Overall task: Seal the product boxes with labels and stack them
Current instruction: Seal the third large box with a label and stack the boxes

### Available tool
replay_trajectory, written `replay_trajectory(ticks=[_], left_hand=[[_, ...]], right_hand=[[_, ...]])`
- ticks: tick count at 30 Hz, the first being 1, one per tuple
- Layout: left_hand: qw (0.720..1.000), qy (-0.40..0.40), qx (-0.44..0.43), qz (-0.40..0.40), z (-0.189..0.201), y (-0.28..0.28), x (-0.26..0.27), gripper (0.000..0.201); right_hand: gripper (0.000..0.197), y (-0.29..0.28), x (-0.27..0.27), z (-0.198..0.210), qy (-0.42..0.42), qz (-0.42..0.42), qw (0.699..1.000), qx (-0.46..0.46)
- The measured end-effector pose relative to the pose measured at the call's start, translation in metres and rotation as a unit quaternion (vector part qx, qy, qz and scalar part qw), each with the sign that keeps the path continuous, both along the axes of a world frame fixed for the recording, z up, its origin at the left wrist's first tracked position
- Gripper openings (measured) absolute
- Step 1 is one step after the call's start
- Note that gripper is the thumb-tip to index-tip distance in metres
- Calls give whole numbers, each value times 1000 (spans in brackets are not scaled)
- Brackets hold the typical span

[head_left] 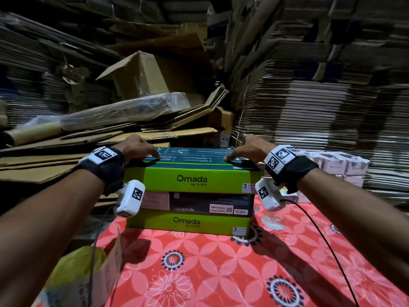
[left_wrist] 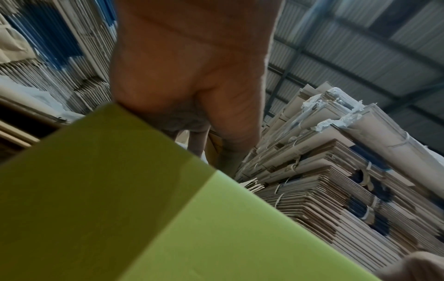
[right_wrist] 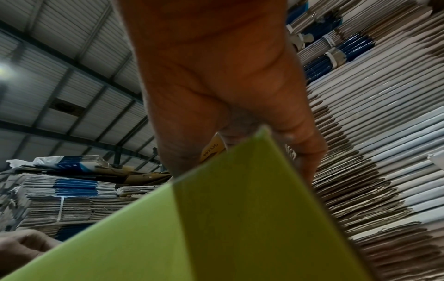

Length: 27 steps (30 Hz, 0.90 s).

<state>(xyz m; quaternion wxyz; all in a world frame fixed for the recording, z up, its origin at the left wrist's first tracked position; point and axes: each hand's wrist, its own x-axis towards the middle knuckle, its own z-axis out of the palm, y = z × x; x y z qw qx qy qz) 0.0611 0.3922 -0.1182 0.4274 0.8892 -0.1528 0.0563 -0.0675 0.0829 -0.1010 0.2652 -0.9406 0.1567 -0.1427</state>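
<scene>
Three Omada product boxes are piled on the red flowered table (head_left: 199, 273). The top box (head_left: 192, 178) shows a green front and a dark printed lid; it overhangs the dark middle box (head_left: 199, 202) a little at the right. A green bottom box (head_left: 188, 222) lies beneath. My left hand (head_left: 141, 149) grips the top box's left end and my right hand (head_left: 245, 151) its right end, thumbs pressed on the lid. The wrist views show each palm, left hand (left_wrist: 187, 85) and right hand (right_wrist: 228, 95), against a green corner of the top box (left_wrist: 144, 218) (right_wrist: 216, 228). No label is visible.
Small white boxes (head_left: 340, 162) are piled at the table's right rear. Flattened cardboard (head_left: 309, 107) is stacked high behind and to both sides, with an open carton (head_left: 141, 74) at the back. A yellow bag (head_left: 73, 269) sits at the table's lower left. Black cables hang from both wrists.
</scene>
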Motion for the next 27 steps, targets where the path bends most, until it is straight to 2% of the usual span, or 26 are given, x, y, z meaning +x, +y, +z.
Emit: replay_trajectory(ticks=[3,7,12,17,27], left_hand=[[1000,-4,-3,-5,0,3,5,31],[1000,-18,-10,-10,2,3,5,13],[998,-38,-25,-42,0,0,6,29],[997,-37,-26,-60,-1,-5,9,25],[998,-12,-38,-48,-4,2,10,23]], right_hand=[[53,0,3,-2,-1,10,1000,3],[44,-2,4,-6,-8,29,999,10],[36,-11,7,-6,10,29,1000,7],[36,-19,7,-6,4,4,1000,-10],[37,-19,6,-10,5,3,999,-49]])
